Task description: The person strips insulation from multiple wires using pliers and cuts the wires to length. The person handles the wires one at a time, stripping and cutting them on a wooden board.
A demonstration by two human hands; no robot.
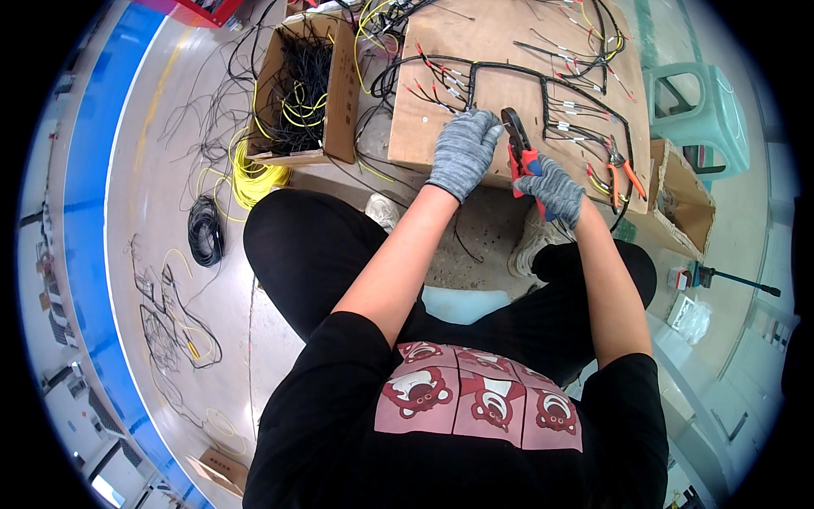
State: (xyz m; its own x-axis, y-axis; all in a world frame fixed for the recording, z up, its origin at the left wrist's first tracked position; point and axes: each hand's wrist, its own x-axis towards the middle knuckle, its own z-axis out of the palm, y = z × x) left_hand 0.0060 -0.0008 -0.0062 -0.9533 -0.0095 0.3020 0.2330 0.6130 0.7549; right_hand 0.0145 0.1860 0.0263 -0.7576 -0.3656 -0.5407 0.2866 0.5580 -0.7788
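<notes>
My right hand [555, 190], in a grey glove, is wrapped round the handles of red-and-blue crimping pliers [524, 151]. Their dark jaws point up and left, close to the fingertips of my left hand [465, 154]. That hand, gloved in the same grey, is pinched closed; what lies between its fingers is too small to make out. Just beyond both hands, a black taped wire harness [509, 66] lies on a wooden board [411, 136]. Several of its thin branches end in red tips and white tags. Orange-handled pliers [617, 170] rest on the board right of my right hand.
Left of the board stands a cardboard box [341, 93] full of black wires. Coils of yellow wire [253, 178] and black wire [205, 231] lie on the floor beside it. At the right are a pale green plastic stool [699, 119] and an open carton [688, 208].
</notes>
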